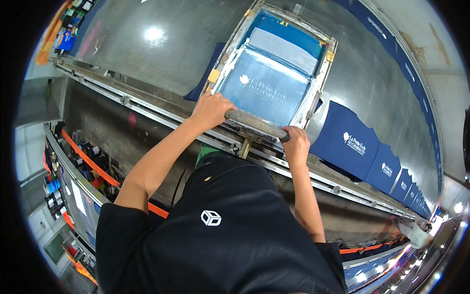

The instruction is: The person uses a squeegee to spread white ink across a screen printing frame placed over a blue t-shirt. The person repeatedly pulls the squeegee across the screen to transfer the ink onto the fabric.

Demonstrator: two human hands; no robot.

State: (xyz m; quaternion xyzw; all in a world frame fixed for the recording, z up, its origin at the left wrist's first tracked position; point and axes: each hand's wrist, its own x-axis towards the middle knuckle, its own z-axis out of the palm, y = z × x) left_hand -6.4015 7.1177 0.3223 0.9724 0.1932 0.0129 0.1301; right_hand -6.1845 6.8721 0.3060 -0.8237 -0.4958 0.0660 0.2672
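A screen printing frame with blue mesh lies tilted across the long table, its far end up and to the right. Pale lettering and a leaf shape show through the mesh. White ink is smeared along the left rail. At the near end runs a rounded grey-brown bar; whether it is part of the frame cannot be told. My left hand is closed at the bar's left end, by the frame's corner. Around the dark right end my right hand is closed. Both hands' undersides are hidden.
Navy fabric pieces with white prints lie in a row to the right. A pale curved object stands beside the frame. The metal rail runs along the table's near edge, close to my body. Behind are shelves with orange edging.
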